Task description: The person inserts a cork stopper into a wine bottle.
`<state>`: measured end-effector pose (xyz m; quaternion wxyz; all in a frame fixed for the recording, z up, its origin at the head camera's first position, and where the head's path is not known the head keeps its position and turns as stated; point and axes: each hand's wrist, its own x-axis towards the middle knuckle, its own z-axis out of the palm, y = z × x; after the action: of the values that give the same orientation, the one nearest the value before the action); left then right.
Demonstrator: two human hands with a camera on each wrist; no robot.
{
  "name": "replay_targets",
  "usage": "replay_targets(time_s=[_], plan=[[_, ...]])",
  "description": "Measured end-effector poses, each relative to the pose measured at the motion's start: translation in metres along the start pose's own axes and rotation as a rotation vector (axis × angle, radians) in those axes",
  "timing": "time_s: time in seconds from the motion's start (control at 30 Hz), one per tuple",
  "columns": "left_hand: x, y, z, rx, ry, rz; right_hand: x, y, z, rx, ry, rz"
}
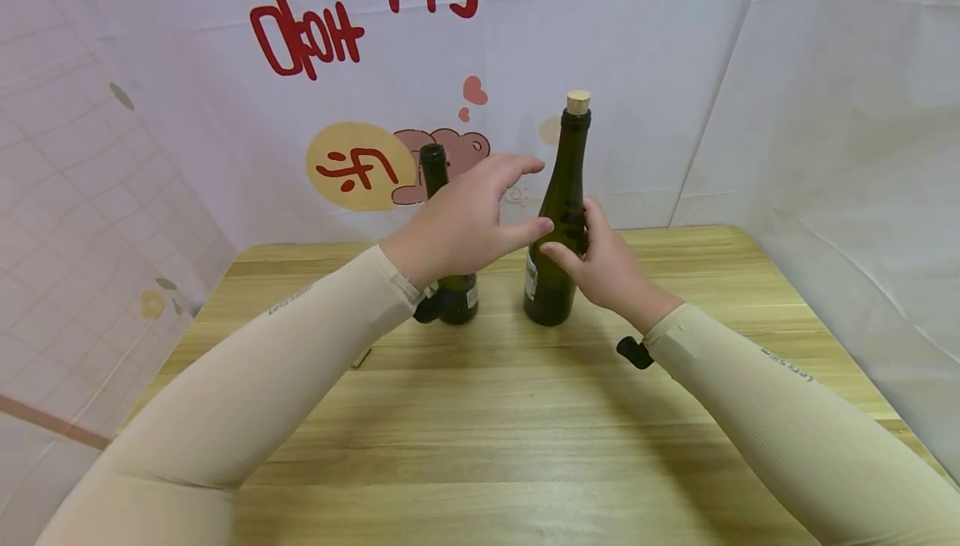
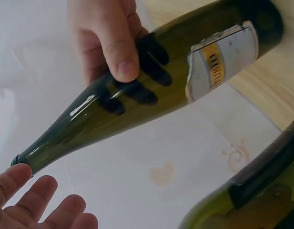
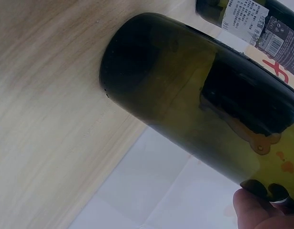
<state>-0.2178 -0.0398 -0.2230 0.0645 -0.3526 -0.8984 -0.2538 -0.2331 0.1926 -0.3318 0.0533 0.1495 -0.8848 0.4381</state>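
My right hand [image 1: 611, 267] grips a dark green glass wine bottle [image 1: 562, 187] around its body, thumb in front and fingers behind. A pale cork [image 1: 578, 102] sits in the top of that bottle. In the left wrist view its torn white and yellow label [image 2: 223, 62] shows. My left hand [image 1: 472, 217] is to the left of the bottle, thumb and fingers spread apart with nothing between them. Its fingers [image 2: 35, 202] appear close to the bottle's neck in the left wrist view. Behind my left hand stands a second dark wine bottle [image 1: 433, 167], partly hidden, with no cork showing in its mouth.
Both bottles are toward the back of a wooden table [image 1: 480, 438]. By my left forearm, a small flat yellowish piece [image 1: 362, 358] shows partly. A white cloth backdrop [image 1: 645, 54] with red characters and cartoon prints hangs behind the table, and pale sheets flank both sides.
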Motion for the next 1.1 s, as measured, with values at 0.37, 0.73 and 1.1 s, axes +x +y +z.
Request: replay_targets(time_s=[0.37, 0.73, 1.1], plan=[[-0.029, -0.004, 0.009, 0.033, -0.05, 0.064, 0.0, 0.0, -0.001, 0.003, -0.005, 0.011], [-0.056, -0.016, 0.011, 0.046, -0.093, 0.053, 0.0, 0.001, 0.001, 0.025, 0.003, 0.01], [-0.076, -0.03, 0.012, 0.107, -0.116, 0.016, 0.001, 0.002, 0.001, 0.021, 0.004, 0.023]])
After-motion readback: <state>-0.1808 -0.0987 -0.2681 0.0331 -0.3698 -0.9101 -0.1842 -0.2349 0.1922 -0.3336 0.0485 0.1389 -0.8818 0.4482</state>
